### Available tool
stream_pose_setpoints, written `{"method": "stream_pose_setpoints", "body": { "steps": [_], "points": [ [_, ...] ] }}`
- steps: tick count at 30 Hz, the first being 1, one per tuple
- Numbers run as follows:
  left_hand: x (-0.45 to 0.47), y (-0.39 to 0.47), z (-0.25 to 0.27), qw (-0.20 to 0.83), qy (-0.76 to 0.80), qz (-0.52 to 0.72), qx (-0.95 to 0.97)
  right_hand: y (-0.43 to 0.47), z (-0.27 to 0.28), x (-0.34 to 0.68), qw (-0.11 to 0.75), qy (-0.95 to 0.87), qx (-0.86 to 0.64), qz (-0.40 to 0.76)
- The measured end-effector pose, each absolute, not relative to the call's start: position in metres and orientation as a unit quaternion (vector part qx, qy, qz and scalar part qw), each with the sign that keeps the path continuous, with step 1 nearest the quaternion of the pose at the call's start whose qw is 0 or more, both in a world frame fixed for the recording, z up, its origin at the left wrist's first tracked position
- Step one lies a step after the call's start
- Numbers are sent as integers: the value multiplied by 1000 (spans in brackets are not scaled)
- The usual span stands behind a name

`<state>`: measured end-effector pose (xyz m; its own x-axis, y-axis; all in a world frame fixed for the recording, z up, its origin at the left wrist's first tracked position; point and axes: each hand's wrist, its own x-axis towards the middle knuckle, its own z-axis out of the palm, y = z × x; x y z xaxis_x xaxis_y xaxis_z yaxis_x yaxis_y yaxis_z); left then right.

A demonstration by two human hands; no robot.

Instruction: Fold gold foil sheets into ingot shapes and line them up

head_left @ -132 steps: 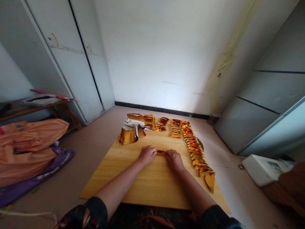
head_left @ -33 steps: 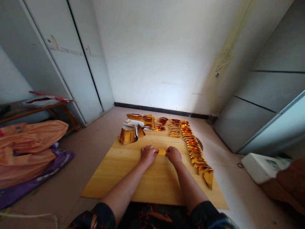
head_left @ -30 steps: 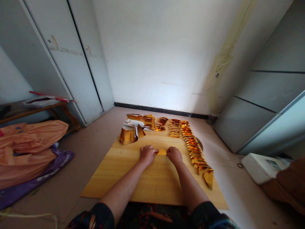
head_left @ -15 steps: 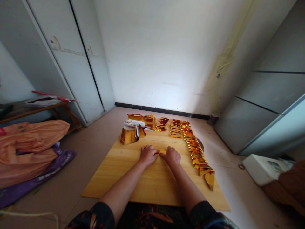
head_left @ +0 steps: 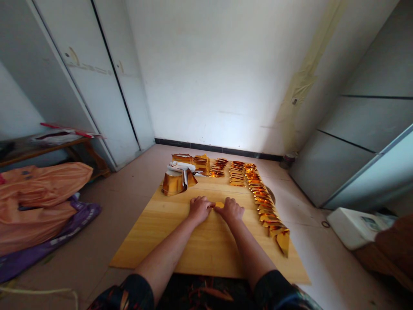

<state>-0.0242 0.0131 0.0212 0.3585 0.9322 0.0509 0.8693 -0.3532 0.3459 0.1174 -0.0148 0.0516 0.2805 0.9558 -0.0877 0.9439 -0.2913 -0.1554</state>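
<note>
Shiny gold folded-paper strip (head_left: 220, 204) sits midway between the side edges of the yellow wooden board (head_left: 206, 254), pinched by your left hand (head_left: 200, 209); your right hand (head_left: 232, 209), gripping too, has shifted inward, suggesting creasing.

A person's right hand (head_left: 232, 209) has moved in toward the left hand (head_left: 199, 209) at center frame, its thumb now reaching across gold foil paper (head_left: 219, 204) it held by the right end 1 second ago. Less foil shows between the 2 hands.

No readable text; pale marks (head_left: 63, 237) on purple material (head_left: 38, 252) perhaps lettering, too blurred to read
</note>
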Motion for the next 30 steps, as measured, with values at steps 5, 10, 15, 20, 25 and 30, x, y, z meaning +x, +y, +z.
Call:
{"method": "stream_pose_setpoints", "body": {
  "steps": [5,10,15,20,25,30],
  "points": [
    [-27,14,22,140,546,110,818,-15,55,130,35,-592,-793,135],
    [-28,16,24,145,536,97,826,-15,59,140,52,-585,-792,169],
    [-30,17,25,154,534,99,825,-13,57,145,60,-585,-790,171],
    [-29,15,27,152,535,103,825,-13,54,146,58,-592,-788,157],
    [-24,11,26,127,530,147,825,-20,49,148,73,-617,-774,125],
    [-20,9,19,105,508,193,833,-25,39,149,106,-645,-751,94]
  ]
}}
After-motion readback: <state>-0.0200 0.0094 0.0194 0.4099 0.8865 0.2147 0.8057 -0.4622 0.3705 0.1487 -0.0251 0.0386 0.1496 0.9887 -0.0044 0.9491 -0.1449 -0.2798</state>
